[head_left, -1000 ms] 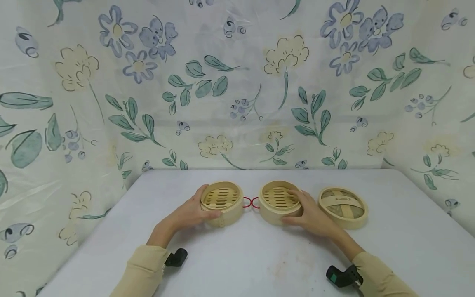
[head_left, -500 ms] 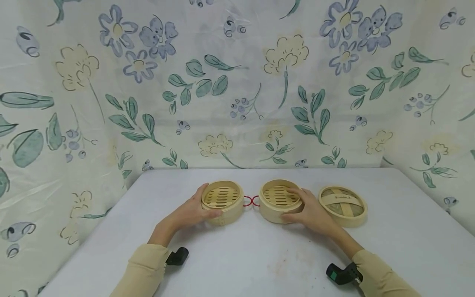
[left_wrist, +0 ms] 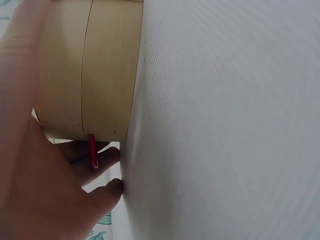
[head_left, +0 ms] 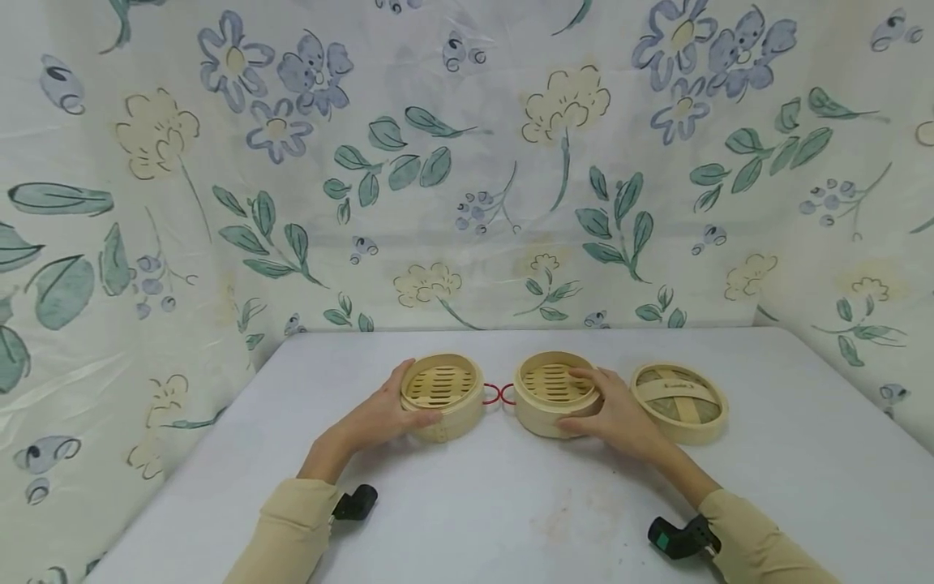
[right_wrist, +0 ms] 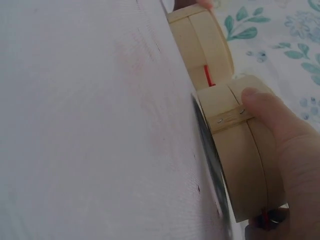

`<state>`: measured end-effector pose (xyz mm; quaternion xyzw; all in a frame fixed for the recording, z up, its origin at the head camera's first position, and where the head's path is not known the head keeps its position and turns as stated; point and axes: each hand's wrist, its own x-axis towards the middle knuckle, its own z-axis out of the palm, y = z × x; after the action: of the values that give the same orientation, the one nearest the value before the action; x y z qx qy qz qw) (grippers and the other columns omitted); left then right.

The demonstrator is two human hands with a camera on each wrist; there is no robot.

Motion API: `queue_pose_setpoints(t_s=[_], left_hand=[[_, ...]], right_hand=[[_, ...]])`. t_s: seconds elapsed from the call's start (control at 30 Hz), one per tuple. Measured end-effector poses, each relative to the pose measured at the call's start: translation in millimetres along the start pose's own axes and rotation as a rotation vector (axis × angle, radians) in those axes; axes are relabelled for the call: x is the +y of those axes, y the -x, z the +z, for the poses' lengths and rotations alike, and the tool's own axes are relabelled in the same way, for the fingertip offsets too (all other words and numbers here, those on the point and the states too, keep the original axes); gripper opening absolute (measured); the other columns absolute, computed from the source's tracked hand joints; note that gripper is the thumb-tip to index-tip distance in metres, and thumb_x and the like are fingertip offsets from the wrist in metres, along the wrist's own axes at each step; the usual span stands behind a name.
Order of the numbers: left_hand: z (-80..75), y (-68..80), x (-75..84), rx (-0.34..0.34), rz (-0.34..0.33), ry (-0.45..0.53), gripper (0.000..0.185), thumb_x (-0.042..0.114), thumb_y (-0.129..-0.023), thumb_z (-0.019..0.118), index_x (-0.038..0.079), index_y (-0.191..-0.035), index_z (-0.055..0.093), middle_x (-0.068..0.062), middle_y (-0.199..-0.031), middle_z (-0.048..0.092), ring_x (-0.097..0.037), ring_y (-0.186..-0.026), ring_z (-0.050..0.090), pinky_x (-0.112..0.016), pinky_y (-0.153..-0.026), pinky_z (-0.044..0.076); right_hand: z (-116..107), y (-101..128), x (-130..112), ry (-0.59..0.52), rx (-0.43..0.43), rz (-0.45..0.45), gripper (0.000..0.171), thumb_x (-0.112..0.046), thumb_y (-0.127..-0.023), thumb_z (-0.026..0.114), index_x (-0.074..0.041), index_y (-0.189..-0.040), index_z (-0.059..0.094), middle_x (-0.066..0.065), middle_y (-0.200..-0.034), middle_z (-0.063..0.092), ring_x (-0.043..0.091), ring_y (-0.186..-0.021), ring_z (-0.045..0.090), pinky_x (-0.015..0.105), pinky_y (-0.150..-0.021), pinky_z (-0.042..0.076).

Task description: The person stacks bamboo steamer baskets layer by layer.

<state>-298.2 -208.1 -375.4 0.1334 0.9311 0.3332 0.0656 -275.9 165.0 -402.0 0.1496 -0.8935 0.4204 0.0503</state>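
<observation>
Two small round bamboo steamer baskets stand side by side on the white table, slatted floors facing up. My left hand [head_left: 379,418] holds the left bamboo steamer basket [head_left: 460,420], thumb across its front wall and fingers round its left side. In the left wrist view a red handle [left_wrist: 93,151] juts out beside those fingers. Around the right bamboo steamer basket [head_left: 534,418] my right hand [head_left: 620,416] has its grip, with the thumb [right_wrist: 267,107] pressed on the wall in the right wrist view. Between the baskets their red loop handles [head_left: 492,394] meet or nearly meet.
A round bamboo steamer lid [head_left: 691,435] with a woven top lies just right of the right basket, close behind the right hand. The white table [head_left: 474,519] has faint reddish marks near its front. A flowered cloth [head_left: 496,162] hangs behind and at both sides.
</observation>
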Motion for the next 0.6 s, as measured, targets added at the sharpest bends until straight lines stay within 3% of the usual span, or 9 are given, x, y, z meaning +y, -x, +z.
queue_pose_setpoints(t_s=[0.37,0.6], left_hand=[[3.1,-2.2,-1.0,-0.031,-0.008,0.032,0.123,0.064,-0.077,0.073,0.008,-0.158,-0.001,-0.021,-0.163,0.014,-0.041,-0.149,0.016,-0.061,-0.116,0.017],[-1.7,1.3,-0.6,-0.028,-0.008,0.042,0.123,0.063,-0.077,0.074,0.008,-0.158,-0.001,-0.024,-0.162,0.016,-0.043,-0.148,0.017,-0.062,-0.116,0.017]], right_hand=[[-0.1,3.8,-0.5,-0.008,0.021,-0.006,0.087,-0.05,-0.073,0.084,-0.012,-0.142,0.048,0.021,-0.149,0.038,0.042,-0.141,0.031,0.062,-0.113,0.025],[0.5,1.4,-6.4,-0.024,0.029,-0.017,0.084,-0.047,-0.073,0.085,-0.006,-0.137,0.049,0.021,-0.145,0.042,0.041,-0.14,0.034,0.059,-0.114,0.027]])
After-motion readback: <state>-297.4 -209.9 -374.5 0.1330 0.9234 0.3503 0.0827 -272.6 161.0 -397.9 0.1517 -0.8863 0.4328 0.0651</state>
